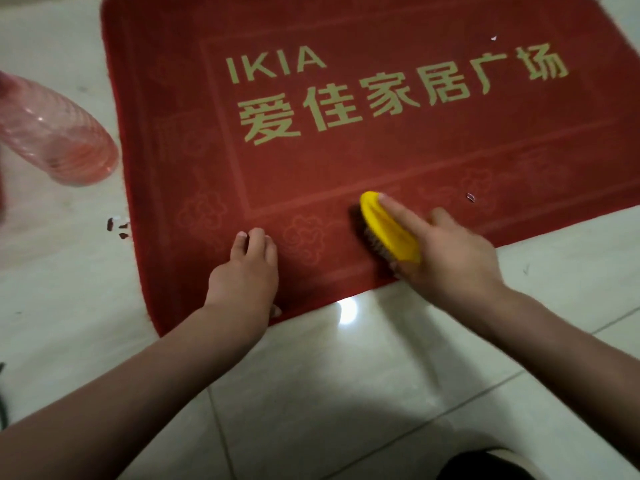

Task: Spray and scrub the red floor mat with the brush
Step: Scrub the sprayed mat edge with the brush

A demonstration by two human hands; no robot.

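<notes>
The red floor mat (346,161) lies flat on the pale tile floor (346,375), and its near edge is just in front of me. I judge it to be a thin, soft mat with a short pile. It is light enough to slide or wrinkle on the smooth tiles when the brush pushes it, so it must be held down and not lifted.

For this my left hand (246,268) rests on the near left part of the mat. The fingers are close together and a little bent, the tips press into the pile, and they hold nothing. My thumb is at the near edge, and I cannot tell if it goes under the mat.

My right hand (453,251) grips the brush (388,230) from above. The palm is on the near end of the yellow back, one finger lies straight along the top, and the others wrap the side. The brush looks hard and light. It is tilted, with the brown bristles touching the mat on the patterned border, to the right of my left hand. Both forearms reach forward and low, and the wrists are almost straight.

The pink spray bottle (59,133) stands on the floor at the far left, just beside the mat's edge.
</notes>
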